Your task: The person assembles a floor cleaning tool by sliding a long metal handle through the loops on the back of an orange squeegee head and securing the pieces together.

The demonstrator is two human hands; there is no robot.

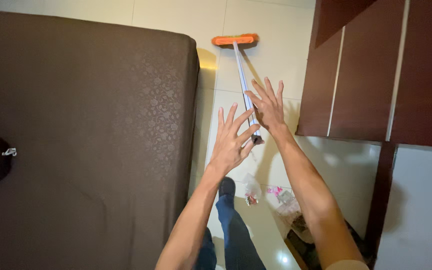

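Observation:
A broom with an orange head [235,39] and a long pale handle [241,70] stands on the white tiled floor [276,55]. The handle's dark top end [257,139] lies between my two hands. My left hand [231,142] is raised with its fingers spread, just left of the handle's end. My right hand [268,107] is also spread wide, in front of the upper handle. Neither hand is closed around the handle.
A brown patterned mattress [86,130] fills the left side. Dark brown wardrobe doors [376,75] stand at the right. Plastic wrappers [251,189] and pink scraps [276,191] lie on the floor beside my jeans leg and dark shoe [226,187].

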